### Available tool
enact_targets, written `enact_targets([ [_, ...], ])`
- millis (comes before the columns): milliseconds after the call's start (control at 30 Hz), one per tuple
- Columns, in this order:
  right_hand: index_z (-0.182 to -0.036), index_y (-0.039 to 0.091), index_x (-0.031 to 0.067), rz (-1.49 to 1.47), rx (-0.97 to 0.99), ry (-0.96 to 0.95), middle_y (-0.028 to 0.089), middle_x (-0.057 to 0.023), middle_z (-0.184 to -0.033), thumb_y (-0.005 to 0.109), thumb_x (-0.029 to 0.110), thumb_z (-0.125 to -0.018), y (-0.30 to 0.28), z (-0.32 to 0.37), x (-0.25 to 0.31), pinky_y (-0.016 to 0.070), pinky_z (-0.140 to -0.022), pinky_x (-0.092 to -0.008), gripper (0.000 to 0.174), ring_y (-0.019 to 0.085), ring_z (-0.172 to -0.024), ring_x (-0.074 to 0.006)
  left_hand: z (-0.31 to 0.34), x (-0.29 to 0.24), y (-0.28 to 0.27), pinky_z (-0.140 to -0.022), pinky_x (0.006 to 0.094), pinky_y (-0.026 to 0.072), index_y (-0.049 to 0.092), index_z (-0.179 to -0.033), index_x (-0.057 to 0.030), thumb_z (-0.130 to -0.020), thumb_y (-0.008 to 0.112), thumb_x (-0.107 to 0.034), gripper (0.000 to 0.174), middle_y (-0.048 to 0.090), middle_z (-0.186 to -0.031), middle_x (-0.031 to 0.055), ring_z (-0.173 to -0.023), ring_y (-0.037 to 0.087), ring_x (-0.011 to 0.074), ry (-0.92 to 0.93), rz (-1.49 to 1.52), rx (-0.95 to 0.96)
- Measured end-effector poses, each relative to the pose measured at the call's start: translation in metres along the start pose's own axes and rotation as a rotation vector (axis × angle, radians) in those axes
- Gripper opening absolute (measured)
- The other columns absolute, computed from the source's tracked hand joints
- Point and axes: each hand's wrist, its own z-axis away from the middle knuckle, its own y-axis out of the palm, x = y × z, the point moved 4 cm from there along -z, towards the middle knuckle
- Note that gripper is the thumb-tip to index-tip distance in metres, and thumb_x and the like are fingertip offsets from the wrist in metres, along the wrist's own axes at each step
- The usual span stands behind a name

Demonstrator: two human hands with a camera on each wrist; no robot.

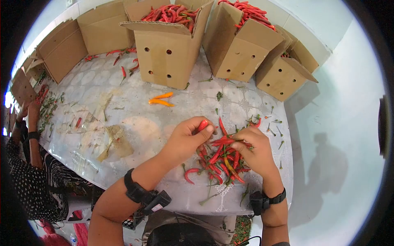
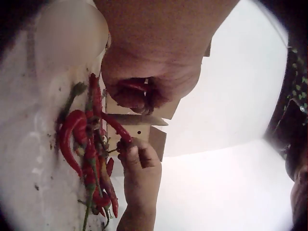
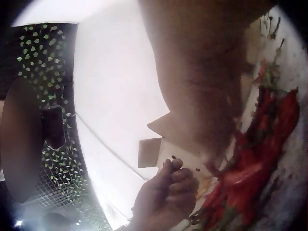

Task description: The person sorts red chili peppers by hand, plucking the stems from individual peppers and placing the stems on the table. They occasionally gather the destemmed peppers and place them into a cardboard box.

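Note:
In the head view the left hand (image 1: pixel 186 137) curls round a red chili (image 1: pixel 202 125), its thumb over the pod. The right hand (image 1: pixel 256 151) pinches a red chili (image 1: pixel 223 141) above the pile. Beneath and between the hands lies a heap of red chilies (image 1: pixel 215 156) with green stems and one yellowish chili (image 1: pixel 231 167). From the left wrist, the left hand (image 2: pixel 149 72) shows a red chili (image 2: pixel 137 85) inside its fingers, and the right hand (image 2: pixel 139 178) holds a chili (image 2: pixel 118 127) by one end. The right wrist view is blurred around the right hand (image 3: pixel 202 91).
Cardboard boxes (image 1: pixel 164 53) stand along the table's back, several with red chilies. Two orange chilies (image 1: pixel 161 101) lie left of centre near a torn brown scrap (image 1: pixel 117 143). Loose green stems (image 1: pixel 280 131) dot the right side. Another person's arm (image 1: pixel 33 119) is at far left.

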Motion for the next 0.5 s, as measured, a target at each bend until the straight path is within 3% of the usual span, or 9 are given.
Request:
enact_targets([
  [167,-0.077,0.061,0.0031,-0.137,-0.038,0.092,0.059,-0.0091,-0.071,0.068,0.017,-0.073,-0.003,0.001,0.009,0.0436,-0.064,-0.0335,0.016,0.056,-0.068,-0.0260,0.000,-0.004,0.001,-0.066,0.0228,0.0423,0.057,-0.099,-0.0012,-0.092,0.051,-0.020,0.021,0.055,-0.080,-0.0021,-0.073,0.049,0.0070,0.141,-0.226,-0.002],
  [267,-0.076,0.061,0.0041,-0.068,-0.028,0.014,0.058,-0.0087,-0.069,0.067,0.018,-0.074,0.002,0.001,0.014,0.0428,-0.061,-0.0346,0.016,0.054,-0.066,-0.0269,0.005,-0.007,0.011,-0.068,0.0233,0.0431,0.055,-0.102,-0.0006,-0.092,0.051,-0.020,0.023,0.057,-0.083,-0.0002,-0.076,0.051,0.0075,-0.009,-0.301,0.099],
  [367,-0.074,0.059,0.0050,0.015,-0.057,-0.064,0.057,-0.0087,-0.067,0.066,0.020,-0.075,0.007,0.001,0.017,0.0417,-0.060,-0.0359,0.016,0.053,-0.064,-0.0282,0.010,-0.010,0.022,-0.068,0.0237,0.0432,0.053,-0.106,-0.0012,-0.093,0.049,-0.019,0.023,0.056,-0.082,0.0014,-0.076,0.051,0.0070,0.068,-0.443,0.264],
  [500,-0.074,0.057,0.0049,0.073,-0.045,-0.106,0.055,-0.0096,-0.068,0.064,0.020,-0.077,0.010,0.001,0.021,0.0404,-0.060,-0.0372,0.017,0.051,-0.064,-0.0295,0.012,-0.005,0.024,-0.066,0.0231,0.0426,0.052,-0.104,-0.0021,-0.093,0.047,-0.018,0.020,0.054,-0.079,0.0014,-0.074,0.050,0.0070,-0.002,-0.366,0.262],
])
